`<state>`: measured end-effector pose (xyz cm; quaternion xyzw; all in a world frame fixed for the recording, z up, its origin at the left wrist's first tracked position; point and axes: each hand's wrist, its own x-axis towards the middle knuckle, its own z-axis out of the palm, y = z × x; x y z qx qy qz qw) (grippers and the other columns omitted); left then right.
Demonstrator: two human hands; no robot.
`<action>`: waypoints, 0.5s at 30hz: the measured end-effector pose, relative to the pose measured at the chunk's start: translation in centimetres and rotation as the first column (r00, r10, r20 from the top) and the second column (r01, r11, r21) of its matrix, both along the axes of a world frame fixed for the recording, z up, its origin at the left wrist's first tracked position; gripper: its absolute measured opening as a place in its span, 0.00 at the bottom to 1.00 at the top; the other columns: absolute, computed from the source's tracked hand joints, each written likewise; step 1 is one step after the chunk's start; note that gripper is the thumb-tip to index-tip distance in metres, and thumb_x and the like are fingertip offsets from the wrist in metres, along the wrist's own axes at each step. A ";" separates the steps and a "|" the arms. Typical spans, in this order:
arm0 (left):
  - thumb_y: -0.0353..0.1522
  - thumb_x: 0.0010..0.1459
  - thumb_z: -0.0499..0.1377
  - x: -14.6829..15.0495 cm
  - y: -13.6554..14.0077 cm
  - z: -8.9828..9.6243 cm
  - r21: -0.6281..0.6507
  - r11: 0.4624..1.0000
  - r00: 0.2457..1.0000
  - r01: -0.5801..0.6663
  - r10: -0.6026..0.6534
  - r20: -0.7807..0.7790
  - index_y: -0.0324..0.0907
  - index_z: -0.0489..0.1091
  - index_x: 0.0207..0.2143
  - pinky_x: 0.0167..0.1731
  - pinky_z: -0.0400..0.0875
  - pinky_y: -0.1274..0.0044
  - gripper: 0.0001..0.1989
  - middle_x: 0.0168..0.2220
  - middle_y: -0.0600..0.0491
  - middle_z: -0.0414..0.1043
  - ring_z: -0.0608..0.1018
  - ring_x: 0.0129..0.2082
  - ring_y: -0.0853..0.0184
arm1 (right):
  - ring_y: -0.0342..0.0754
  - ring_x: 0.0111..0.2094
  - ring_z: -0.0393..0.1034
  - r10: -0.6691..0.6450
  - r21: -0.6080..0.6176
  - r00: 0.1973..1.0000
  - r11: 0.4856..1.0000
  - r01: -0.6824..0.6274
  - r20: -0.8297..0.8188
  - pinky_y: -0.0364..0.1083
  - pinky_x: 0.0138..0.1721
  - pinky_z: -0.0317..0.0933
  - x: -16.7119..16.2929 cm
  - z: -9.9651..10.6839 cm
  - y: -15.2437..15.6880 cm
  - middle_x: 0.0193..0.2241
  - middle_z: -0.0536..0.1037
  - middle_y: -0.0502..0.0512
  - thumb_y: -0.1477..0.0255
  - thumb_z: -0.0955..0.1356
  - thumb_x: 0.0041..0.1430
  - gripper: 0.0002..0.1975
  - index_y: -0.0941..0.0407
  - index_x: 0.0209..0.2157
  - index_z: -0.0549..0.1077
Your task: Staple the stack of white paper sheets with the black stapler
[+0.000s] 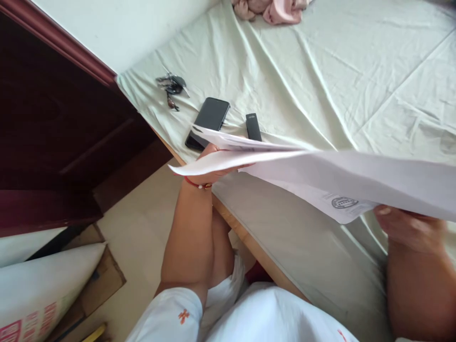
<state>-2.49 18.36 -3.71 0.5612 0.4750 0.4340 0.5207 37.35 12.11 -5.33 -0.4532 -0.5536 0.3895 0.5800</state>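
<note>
Several white paper sheets (356,175) stretch between my two hands, seen nearly edge-on, with their left ends fanned apart. A dark oval stamp (344,203) is printed near the lower corner of one sheet. My left hand (206,171), with a red cord bracelet at the wrist, is closed around the left part of the papers. Part of that hand is hidden between the sheets. Over at the right, my right hand (409,228) grips the lower edge of the papers, its thumb showing and most other fingers covered.
Behind the papers, a black phone (213,114), a small black stick-shaped device (253,126) and a bunch of keys (174,85) lie on the pale bedsheet (320,85). Pink cloth (272,10) sits farther back. White sacks (53,285) and cardboard (103,275) are on the floor at left.
</note>
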 end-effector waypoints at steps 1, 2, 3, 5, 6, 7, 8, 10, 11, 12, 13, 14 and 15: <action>0.44 0.43 0.77 0.1 0.1 0.1 -0.022 1.000 0.999 -0.012 0.011 -0.047 0.42 0.80 0.31 0.47 0.77 0.62 0.18 0.31 0.50 0.79 0.81 0.42 0.54 | 0.49 0.21 0.72 0.003 -0.083 0.999 0.997 0.000 0.042 0.55 0.31 0.75 -0.2 0.0 0.0 0.15 0.75 0.44 0.60 0.83 0.35 0.13 0.46 0.21 0.80; 0.44 0.44 0.76 0.2 0.1 0.3 -0.064 0.997 0.996 -0.045 0.040 -0.079 0.42 0.79 0.31 0.50 0.76 0.62 0.18 0.32 0.51 0.80 0.81 0.44 0.54 | 0.50 0.27 0.75 -0.051 -0.146 0.997 0.988 0.060 0.065 0.57 0.39 0.76 -0.5 0.0 0.0 0.21 0.79 0.44 0.64 0.83 0.35 0.14 0.46 0.25 0.81; 0.45 0.44 0.76 0.4 0.1 0.5 -0.074 0.994 0.993 -0.077 0.070 -0.098 0.42 0.79 0.31 0.51 0.76 0.62 0.18 0.33 0.51 0.80 0.81 0.45 0.54 | 0.51 0.33 0.78 -0.097 -0.198 0.992 0.974 0.112 0.084 0.58 0.47 0.75 -0.9 0.1 0.0 0.28 0.83 0.45 0.68 0.83 0.37 0.15 0.46 0.30 0.82; 0.44 0.43 0.76 0.7 0.0 0.9 -0.052 0.991 0.990 -0.120 0.116 -0.080 0.42 0.79 0.31 0.53 0.76 0.63 0.18 0.36 0.52 0.81 0.81 0.47 0.55 | 0.54 0.41 0.80 -0.196 -0.203 0.979 0.958 0.202 0.050 0.62 0.53 0.72 -1.9 0.6 0.1 0.33 0.84 0.47 0.73 0.82 0.41 0.14 0.47 0.32 0.81; 0.43 0.43 0.77 0.8 -0.1 1.1 -0.029 0.992 0.992 -0.119 0.117 -0.054 0.41 0.79 0.29 0.53 0.77 0.63 0.18 0.36 0.52 0.81 0.81 0.47 0.56 | 0.55 0.45 0.79 -0.219 -0.164 0.975 0.961 0.222 0.034 0.63 0.55 0.71 -2.3 1.0 0.2 0.35 0.85 0.48 0.74 0.82 0.40 0.16 0.48 0.32 0.81; 0.42 0.43 0.77 0.9 -0.1 1.2 -0.003 0.994 0.994 -0.110 0.110 -0.021 0.41 0.79 0.28 0.53 0.77 0.64 0.17 0.36 0.52 0.81 0.81 0.46 0.56 | 0.57 0.48 0.79 -0.229 -0.108 0.973 0.967 0.229 0.009 0.64 0.57 0.70 -2.5 1.5 0.3 0.37 0.85 0.49 0.76 0.82 0.38 0.18 0.48 0.33 0.81; 0.42 0.43 0.77 1.0 -0.2 1.3 0.018 0.994 0.995 -0.103 0.103 0.015 0.41 0.78 0.27 0.53 0.77 0.64 0.17 0.35 0.52 0.81 0.81 0.45 0.57 | 0.59 0.51 0.78 -0.225 -0.060 0.974 0.973 0.224 -0.013 0.64 0.57 0.70 -2.7 2.0 0.5 0.40 0.85 0.50 0.77 0.82 0.36 0.21 0.47 0.34 0.80; 0.43 0.42 0.77 1.0 -0.3 1.1 0.037 0.993 0.991 -0.108 0.105 0.081 0.42 0.78 0.25 0.51 0.77 0.64 0.16 0.34 0.53 0.80 0.81 0.42 0.59 | 0.60 0.54 0.76 -0.197 -0.012 0.980 0.980 0.197 -0.039 0.64 0.55 0.72 -2.7 3.4 0.7 0.44 0.84 0.49 0.78 0.82 0.32 0.28 0.45 0.38 0.80; 0.43 0.42 0.77 1.0 -0.3 0.9 0.047 0.991 0.987 -0.122 0.116 0.110 0.43 0.78 0.25 0.50 0.77 0.64 0.17 0.33 0.54 0.80 0.81 0.41 0.60 | 0.60 0.54 0.76 -0.184 -0.026 0.982 0.983 0.183 -0.038 0.64 0.54 0.73 -2.6 4.1 0.8 0.45 0.83 0.48 0.78 0.83 0.31 0.31 0.43 0.41 0.79; 0.44 0.41 0.77 0.9 -0.3 0.6 0.057 0.988 0.983 -0.140 0.132 0.130 0.44 0.78 0.26 0.50 0.77 0.63 0.17 0.33 0.55 0.80 0.81 0.40 0.60 | 0.60 0.54 0.76 -0.180 -0.051 0.983 0.983 0.179 -0.027 0.63 0.52 0.74 -2.5 4.8 0.8 0.46 0.83 0.47 0.78 0.83 0.29 0.34 0.42 0.42 0.79; 0.45 0.39 0.78 0.7 -0.3 0.3 0.066 0.985 0.980 -0.157 0.147 0.136 0.45 0.78 0.26 0.51 0.77 0.62 0.18 0.33 0.55 0.80 0.81 0.40 0.59 | 0.60 0.53 0.77 -0.182 -0.087 0.983 0.980 0.181 -0.010 0.63 0.51 0.75 -2.3 5.4 0.7 0.46 0.83 0.47 0.78 0.83 0.27 0.36 0.41 0.43 0.79; 0.46 0.38 0.78 0.5 -0.3 -0.1 0.077 0.982 0.978 -0.172 0.162 0.132 0.46 0.78 0.26 0.52 0.77 0.61 0.19 0.33 0.56 0.80 0.82 0.41 0.59 | 0.60 0.51 0.77 -0.197 -0.132 0.980 0.972 0.195 -0.006 0.62 0.51 0.75 -2.1 5.8 0.7 0.45 0.83 0.47 0.79 0.84 0.25 0.37 0.42 0.42 0.79; 0.46 0.37 0.78 0.3 -0.2 -0.4 0.091 0.979 0.978 -0.180 0.168 0.122 0.48 0.78 0.27 0.54 0.76 0.61 0.19 0.34 0.56 0.80 0.82 0.42 0.58 | 0.60 0.49 0.78 -0.211 -0.169 0.978 0.964 0.207 -0.003 0.62 0.51 0.75 -1.8 6.1 0.5 0.43 0.84 0.47 0.80 0.84 0.23 0.36 0.43 0.40 0.80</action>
